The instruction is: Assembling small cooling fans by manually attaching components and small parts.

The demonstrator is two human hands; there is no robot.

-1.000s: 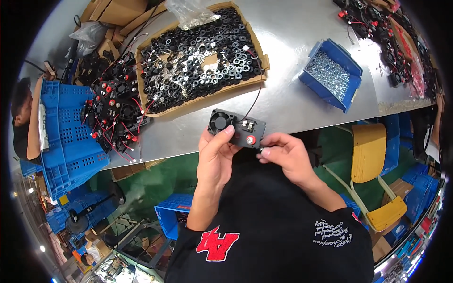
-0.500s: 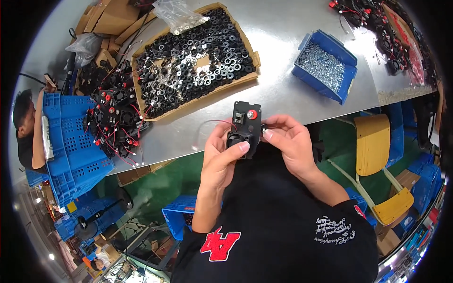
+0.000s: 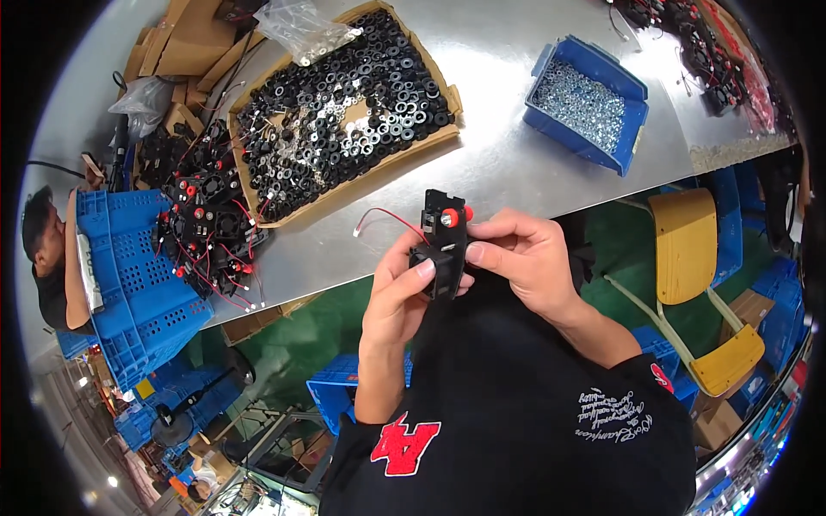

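In front of my chest, my left hand (image 3: pixel 400 288) grips a black plastic panel (image 3: pixel 447 236) by its lower part, thumb on the near face. The panel stands tilted, turned partly edge-on. It carries a red terminal knob (image 3: pixel 449 218) near its top and a dark fan-like part, mostly hidden by my thumb. A thin red wire (image 3: pixel 383 212) with a white plug loops out to the left. My right hand (image 3: pixel 525 258) is closed in a pinch against the panel's right edge. What its fingertips hold there is hidden.
A cardboard tray (image 3: pixel 344 191) of black and silver washers lies on the metal table (image 3: pixel 490 163). Right of it stands a blue bin (image 3: pixel 575 144) of small metal nuts. Similar wired panels (image 3: pixel 206 224) pile up at left beside a blue crate (image 3: pixel 138 267); a person leans there. A yellow chair (image 3: pixel 686 245) stands right.
The panel has turned from nearly face-on to more edge-on. My right fingertips, which pinched a small dark piece beside it, now press against its edge. The wire has swung up.
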